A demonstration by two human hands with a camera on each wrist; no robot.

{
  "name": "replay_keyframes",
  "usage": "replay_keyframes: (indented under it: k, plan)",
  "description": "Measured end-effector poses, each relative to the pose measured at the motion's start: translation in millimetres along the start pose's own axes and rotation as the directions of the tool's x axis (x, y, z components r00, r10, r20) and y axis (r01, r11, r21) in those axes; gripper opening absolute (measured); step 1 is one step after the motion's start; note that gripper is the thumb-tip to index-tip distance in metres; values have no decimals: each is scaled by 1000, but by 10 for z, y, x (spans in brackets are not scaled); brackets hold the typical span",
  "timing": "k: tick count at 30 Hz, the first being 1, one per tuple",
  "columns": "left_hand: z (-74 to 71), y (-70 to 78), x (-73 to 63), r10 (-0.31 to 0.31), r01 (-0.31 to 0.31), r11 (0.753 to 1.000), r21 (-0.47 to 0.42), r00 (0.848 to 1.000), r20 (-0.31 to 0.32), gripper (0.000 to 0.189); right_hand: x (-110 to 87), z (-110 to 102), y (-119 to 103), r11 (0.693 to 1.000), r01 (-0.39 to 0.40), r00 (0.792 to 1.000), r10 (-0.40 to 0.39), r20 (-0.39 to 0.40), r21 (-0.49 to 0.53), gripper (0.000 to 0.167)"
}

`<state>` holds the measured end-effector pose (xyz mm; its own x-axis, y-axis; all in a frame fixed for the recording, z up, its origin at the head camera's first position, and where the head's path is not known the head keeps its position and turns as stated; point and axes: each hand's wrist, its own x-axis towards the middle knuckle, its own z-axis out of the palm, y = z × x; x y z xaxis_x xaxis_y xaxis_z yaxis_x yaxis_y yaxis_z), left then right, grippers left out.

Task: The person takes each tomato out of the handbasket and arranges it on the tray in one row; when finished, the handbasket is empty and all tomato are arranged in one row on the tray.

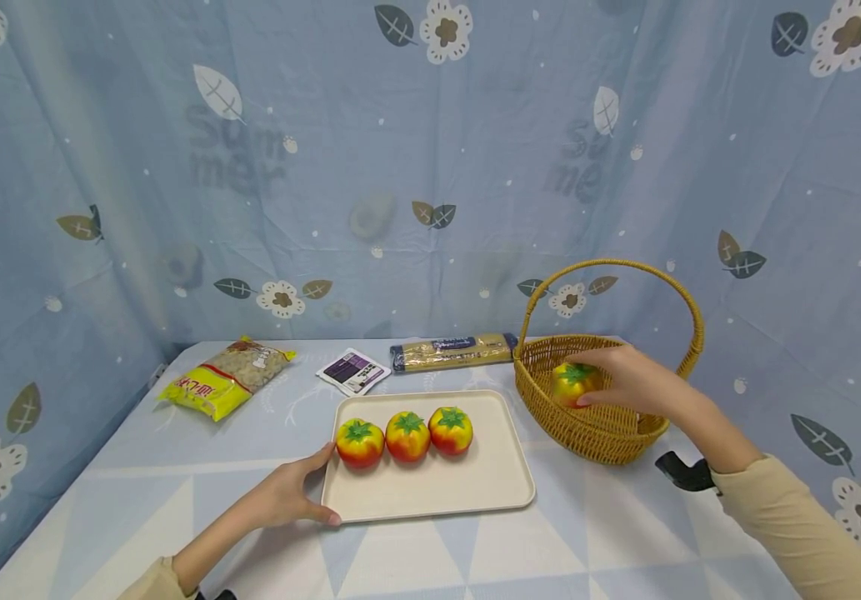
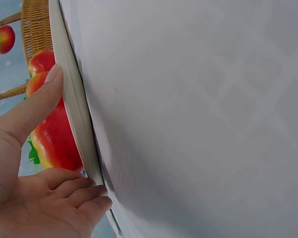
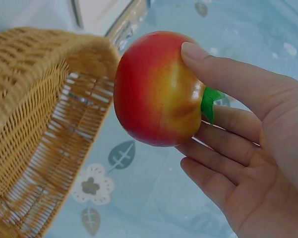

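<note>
My right hand (image 1: 628, 383) holds a red and yellow tomato (image 3: 156, 89) with a green leafy top, thumb on one side and fingers on the other. In the head view the tomato overlaps the opening of a wicker basket (image 1: 603, 446) with a tall arched handle. On the left, my left hand (image 1: 287, 493) holds the left end of a beige tray (image 1: 468, 487), its thumb at the near corner and its fingers along the side. Three similar tomatoes (image 1: 407, 437) stand in a row in the tray's left and middle part.
Behind the tray lie a yellow bag (image 1: 231, 379) of small pale pieces, a flat white and purple packet (image 1: 353, 372) and a long pack of noodles (image 1: 453, 352). A blue patterned curtain (image 1: 400, 208) hangs at the table's back.
</note>
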<state>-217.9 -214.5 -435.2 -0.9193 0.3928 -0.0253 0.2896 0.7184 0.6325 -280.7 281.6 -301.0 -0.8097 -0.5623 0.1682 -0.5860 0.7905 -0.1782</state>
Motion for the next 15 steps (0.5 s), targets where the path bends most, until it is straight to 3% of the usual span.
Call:
replay_keyframes:
  k: [9, 15]
  plan:
    - [6, -3, 10, -29, 29, 999, -25, 1000, 1, 113, 95, 166, -111, 993, 113, 993, -112, -40, 42, 56]
    - [12, -21, 9, -25, 25, 999, -26, 1000, -2, 113, 150, 311, -166, 988, 113, 990, -103, -97, 106, 60]
